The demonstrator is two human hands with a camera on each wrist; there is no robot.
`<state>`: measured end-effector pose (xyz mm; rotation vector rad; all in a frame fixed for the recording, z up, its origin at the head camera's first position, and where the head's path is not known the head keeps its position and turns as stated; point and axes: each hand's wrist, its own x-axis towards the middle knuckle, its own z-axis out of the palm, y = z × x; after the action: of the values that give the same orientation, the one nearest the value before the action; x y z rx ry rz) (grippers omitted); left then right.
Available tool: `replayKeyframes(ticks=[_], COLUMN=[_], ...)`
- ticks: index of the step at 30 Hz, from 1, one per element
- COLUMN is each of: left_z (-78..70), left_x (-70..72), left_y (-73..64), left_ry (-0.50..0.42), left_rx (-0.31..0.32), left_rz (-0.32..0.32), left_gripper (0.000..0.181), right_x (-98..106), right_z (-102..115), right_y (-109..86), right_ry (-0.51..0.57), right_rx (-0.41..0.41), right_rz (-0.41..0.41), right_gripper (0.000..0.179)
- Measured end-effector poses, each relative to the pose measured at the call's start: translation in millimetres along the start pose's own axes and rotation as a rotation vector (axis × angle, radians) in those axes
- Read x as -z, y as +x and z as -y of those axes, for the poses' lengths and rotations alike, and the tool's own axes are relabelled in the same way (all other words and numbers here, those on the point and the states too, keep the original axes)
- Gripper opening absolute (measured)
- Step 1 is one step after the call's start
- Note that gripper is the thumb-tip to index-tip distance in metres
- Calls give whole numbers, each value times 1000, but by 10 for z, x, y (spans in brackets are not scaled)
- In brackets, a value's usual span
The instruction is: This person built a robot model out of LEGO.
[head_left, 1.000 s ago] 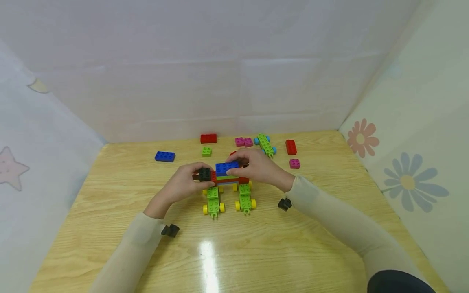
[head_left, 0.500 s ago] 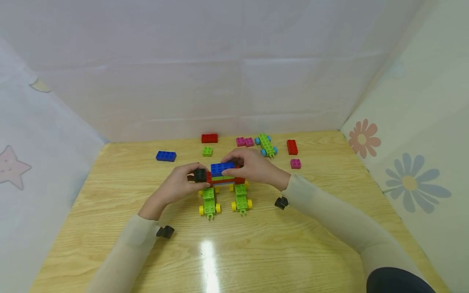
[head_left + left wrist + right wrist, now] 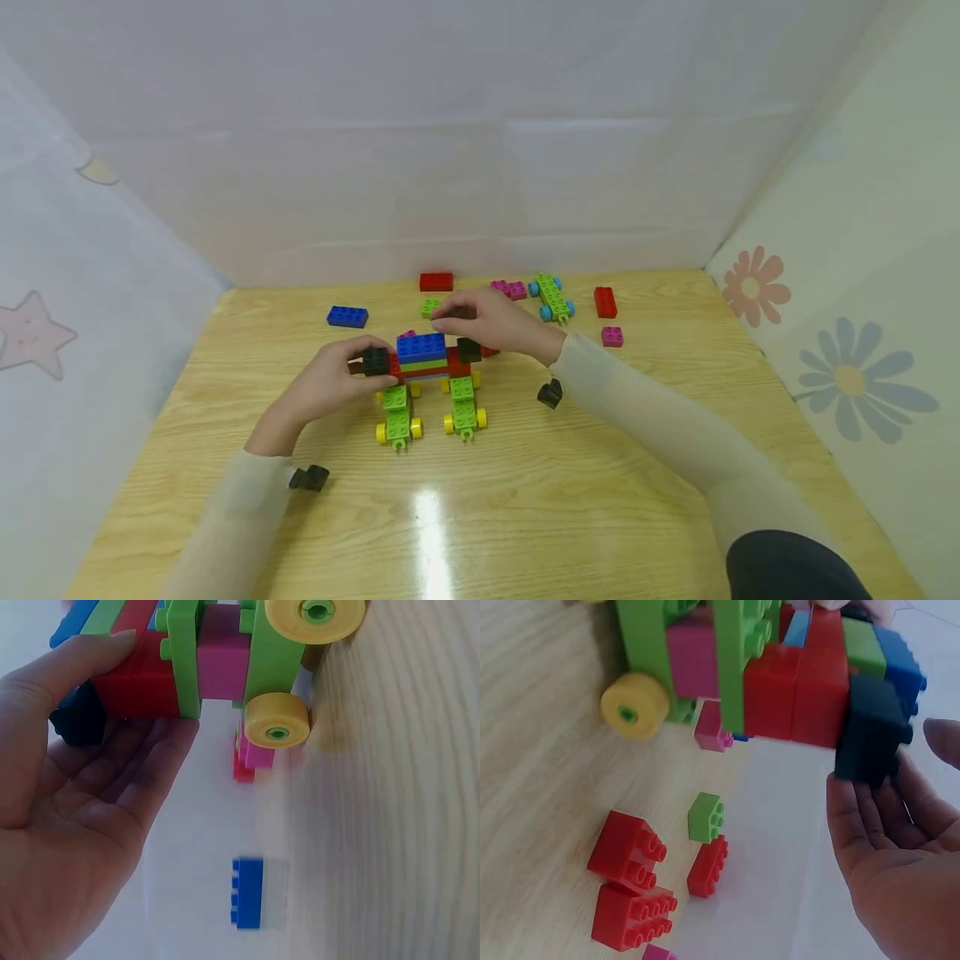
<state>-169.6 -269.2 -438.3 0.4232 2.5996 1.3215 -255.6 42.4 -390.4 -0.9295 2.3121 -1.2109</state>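
Note:
A toy vehicle built of bricks stands on the wooden table, on green wheeled bases (image 3: 463, 408) with yellow wheels. On its top sits a blue brick (image 3: 421, 347) over green and red layers. My left hand (image 3: 326, 383) grips the vehicle's left end, thumb on a red brick (image 3: 139, 688), fingers behind, near a black brick (image 3: 375, 361). My right hand (image 3: 502, 321) hovers by the right end with loosely bent fingers. In the right wrist view its fingertips are right at another black brick (image 3: 871, 729), thumb apart from it. A pink brick (image 3: 223, 652) shows between green plates.
Behind the vehicle lie a loose blue brick (image 3: 347, 317), a red brick (image 3: 436, 282), a small green brick (image 3: 431, 307) and pink bricks (image 3: 508, 289). Farther right are a green base with blue wheels (image 3: 551, 298), a red brick (image 3: 605, 302) and a pink brick (image 3: 612, 336).
The vehicle has shifted left along the table with my left hand gripping it. My right hand has let go of the blue top brick and lifted slightly away from it.

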Motion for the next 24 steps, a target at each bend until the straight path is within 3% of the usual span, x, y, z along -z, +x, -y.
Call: replayKeyframes(ticks=[6,13,24], left_z=[129,210,270], left_x=[218,431,677], left_y=[-160,-307,-497], left_ry=[-8,-15,0], left_rx=[13,37,70], left_rz=[-11,17,76], left_gripper=[38,40,36], right_x=[-99,-336,-727], right_z=[-121,-260,-256], right_y=[336,780,1288], right_ry=[-13,-17,-1], right_rx=[-40,-27,-117], right_rz=[-12,-9,-65], right_gripper=[30,36,51])
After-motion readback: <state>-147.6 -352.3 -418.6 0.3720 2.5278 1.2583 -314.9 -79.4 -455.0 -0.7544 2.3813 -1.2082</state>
